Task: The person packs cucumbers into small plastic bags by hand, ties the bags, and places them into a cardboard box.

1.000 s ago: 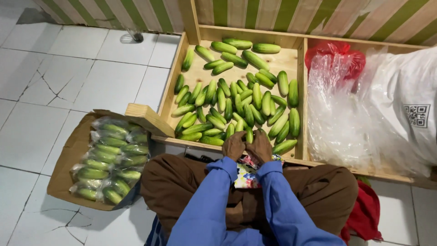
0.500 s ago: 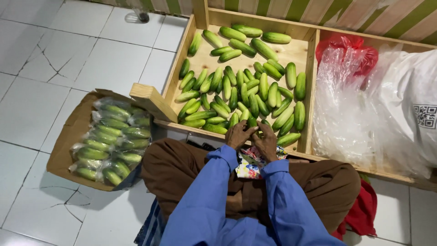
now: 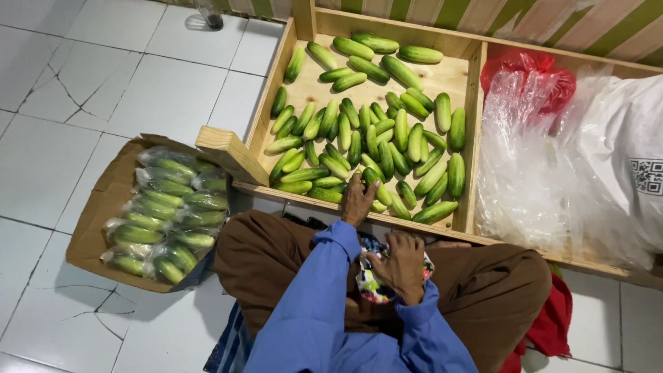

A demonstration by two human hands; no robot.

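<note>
The left hand (image 3: pixel 358 200) reached over the near rim of the wooden crate (image 3: pixel 476 131) and lay on the loose cucumbers (image 3: pixel 373 138) at the pile's 6 o'clock edge, fingers curled down onto 1 of them; whether they had closed round it could not be told. The right hand (image 3: pixel 400 266) rested in the lap, at 5 o'clock from the left hand, its fingers bent into a patterned bundle (image 3: pixel 369 283) of many colours, seemingly gripping it, though the grip itself was hidden beneath the knuckles. Both arms wore blue sleeves (image 3: pixel 311 304), and the crossed legs were in brown trousers (image 3: pixel 483 290).

The cucumbers filled the crate's left compartment, thickest toward 6 o'clock, with a few lying apart near 12 o'clock. The right compartment, at 3 o'clock, held clear plastic bags (image 3: pixel 532 166) with a red bag (image 3: pixel 532 69) and a white sack (image 3: pixel 635 152). At 9 o'clock from the left hand, an open cardboard box (image 3: pixel 97 214) on the white tiled floor (image 3: pixel 90 90) held wrapped packs of cucumbers (image 3: pixel 162 214).
</note>
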